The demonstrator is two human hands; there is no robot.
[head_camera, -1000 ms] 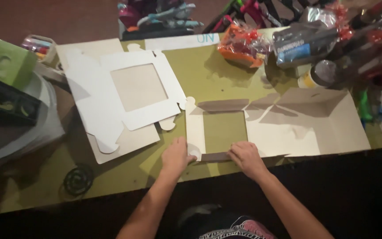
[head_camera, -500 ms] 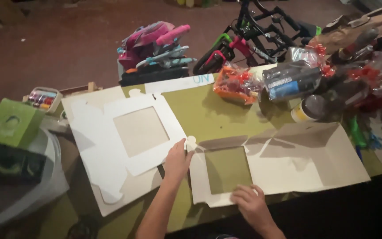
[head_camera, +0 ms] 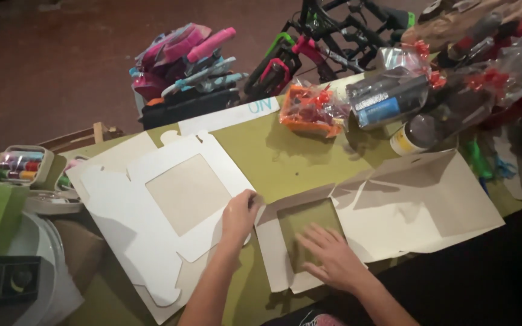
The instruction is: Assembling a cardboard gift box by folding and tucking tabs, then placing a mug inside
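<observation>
Head view: the right hand (head_camera: 333,261) lies flat, fingers spread, on the window panel of the unfolded cardboard box (head_camera: 418,205), pinning it to the green bench (head_camera: 273,151). The left hand (head_camera: 240,216) has its fingers curled together, pinching the panel's side flap, apparently to crease it against that hold. Just left lies a stack of flat white box blanks (head_camera: 134,223), within easy reach.

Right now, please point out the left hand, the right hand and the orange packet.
left hand (head_camera: 240,218), head view, back of the hand
right hand (head_camera: 332,259), head view, back of the hand
orange packet (head_camera: 309,111), head view, its middle
</observation>
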